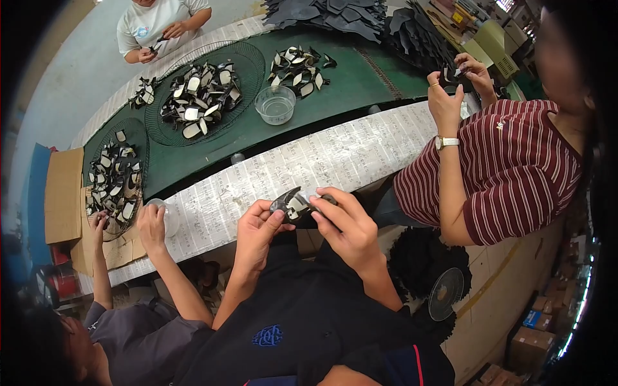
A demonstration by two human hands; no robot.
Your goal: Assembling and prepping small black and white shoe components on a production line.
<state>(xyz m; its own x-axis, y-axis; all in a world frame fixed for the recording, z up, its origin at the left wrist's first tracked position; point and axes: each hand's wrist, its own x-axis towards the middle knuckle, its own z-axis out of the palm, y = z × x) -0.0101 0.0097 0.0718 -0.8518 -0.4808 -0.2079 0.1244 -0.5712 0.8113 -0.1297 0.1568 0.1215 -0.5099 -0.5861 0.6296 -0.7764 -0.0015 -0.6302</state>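
Note:
Both of my hands are raised in front of my chest, near the close edge of the table, around a small curved black piece (293, 206) with a whitish inner face and a pointed tip. My left hand (256, 230) pinches its left side between thumb and fingers. From the other side, my right hand (351, 226) is closed with its fingertips at the piece's right end, where a pale bit and a dark part show between them. Whether these are one with the piece, I cannot tell.
A round wire tray (257, 71) heaped with similar black-and-white pieces (201, 96) stands on the green table (328, 122), beside a clear plastic bowl (275, 106). Dark flat sheets (328, 16) are stacked at the back. Co-workers handle pieces at left, right and across the table.

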